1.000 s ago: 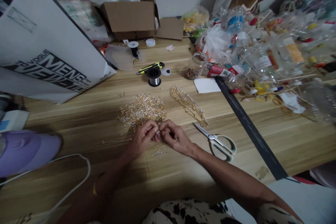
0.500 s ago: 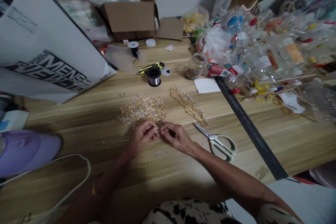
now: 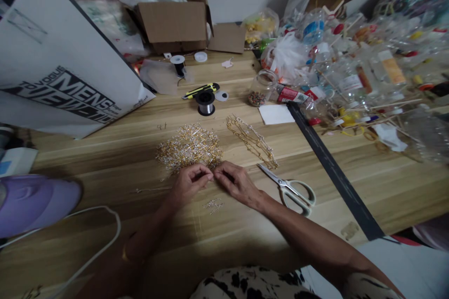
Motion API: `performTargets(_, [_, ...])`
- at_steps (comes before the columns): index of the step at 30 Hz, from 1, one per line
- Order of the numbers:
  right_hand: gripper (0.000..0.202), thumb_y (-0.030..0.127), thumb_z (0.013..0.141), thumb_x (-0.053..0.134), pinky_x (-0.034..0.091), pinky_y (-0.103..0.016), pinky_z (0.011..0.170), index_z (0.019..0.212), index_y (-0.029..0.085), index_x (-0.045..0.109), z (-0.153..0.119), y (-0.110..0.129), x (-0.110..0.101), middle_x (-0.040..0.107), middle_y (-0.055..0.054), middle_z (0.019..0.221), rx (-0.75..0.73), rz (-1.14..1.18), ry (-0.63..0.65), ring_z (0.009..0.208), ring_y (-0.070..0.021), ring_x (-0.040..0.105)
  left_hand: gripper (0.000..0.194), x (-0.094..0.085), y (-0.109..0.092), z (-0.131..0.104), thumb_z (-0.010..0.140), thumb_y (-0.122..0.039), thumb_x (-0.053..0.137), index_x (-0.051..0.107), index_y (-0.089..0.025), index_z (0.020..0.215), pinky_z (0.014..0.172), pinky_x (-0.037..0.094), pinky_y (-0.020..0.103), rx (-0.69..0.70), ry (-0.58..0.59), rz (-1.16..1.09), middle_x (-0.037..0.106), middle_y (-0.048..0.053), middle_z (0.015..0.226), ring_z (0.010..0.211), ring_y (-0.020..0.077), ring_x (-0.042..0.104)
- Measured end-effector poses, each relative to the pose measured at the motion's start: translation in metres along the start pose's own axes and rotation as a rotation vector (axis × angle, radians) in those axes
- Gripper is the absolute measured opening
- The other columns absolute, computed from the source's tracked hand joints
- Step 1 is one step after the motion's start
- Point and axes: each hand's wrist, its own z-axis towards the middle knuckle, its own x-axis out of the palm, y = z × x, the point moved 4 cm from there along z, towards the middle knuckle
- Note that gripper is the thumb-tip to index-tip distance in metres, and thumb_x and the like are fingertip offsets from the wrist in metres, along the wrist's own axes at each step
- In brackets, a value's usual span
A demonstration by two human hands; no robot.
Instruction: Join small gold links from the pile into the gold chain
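My left hand [image 3: 191, 183] and my right hand [image 3: 237, 182] meet fingertip to fingertip over the wooden table. Both are pinched closed; whatever lies between the fingers is too small to make out. Just beyond them spreads a heap of gold and silver chain pieces [image 3: 189, 147]. Several beaded chains [image 3: 252, 142] lie to its right. A few short silver chain pieces [image 3: 213, 204] rest on the near side of my hands. Scissors [image 3: 289, 189] with pale handles lie beside my right forearm. A thin chain [image 3: 152, 189] runs leftward from near my left wrist.
Beyond the heap are a wire spool [image 3: 206, 103], a yellow-black cutter [image 3: 200, 90] and a jar of beads [image 3: 261, 88]. Plastic bottles [image 3: 354, 79] crowd the right. A large white bag [image 3: 63, 65], a purple object [image 3: 38, 203] and a white cable [image 3: 117, 224] are left.
My left hand's fingers have shifted slightly and closed up at the tips. The small pale thing visible between the hands before no longer shows. The objects around have stayed put.
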Motion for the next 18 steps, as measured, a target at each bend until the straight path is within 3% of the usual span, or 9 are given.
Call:
performTargets(7, [0.017, 0.022, 0.096, 0.041, 0.044, -0.025, 0.071, 0.088, 0.017, 0.056, -0.0023, 0.0021, 0.0006, 0.059, -0.005, 0.083, -0.04, -0.085, 0.031, 0.075, -0.0145, 0.055, 0.011, 0.0009, -0.0068, 0.001, 0.069, -0.023, 0.068, 0.064, -0.014, 0.065, 0.063, 0.048, 0.022, 0.076, -0.019, -0.024, 0.066, 0.003, 0.068, 0.066, 0.013, 0.06])
performTargets(18, [0.017, 0.019, 0.096, 0.042, 0.047, -0.027, 0.069, 0.093, 0.017, 0.058, -0.0054, 0.0012, 0.0039, 0.062, -0.006, 0.085, -0.139, -0.322, 0.06, 0.076, -0.0156, 0.058, 0.009, -0.004, -0.0032, 0.0009, 0.069, -0.021, 0.069, 0.064, -0.014, 0.066, 0.063, 0.05, 0.023, 0.115, -0.074, -0.02, 0.067, 0.003, 0.069, 0.065, 0.0134, 0.062])
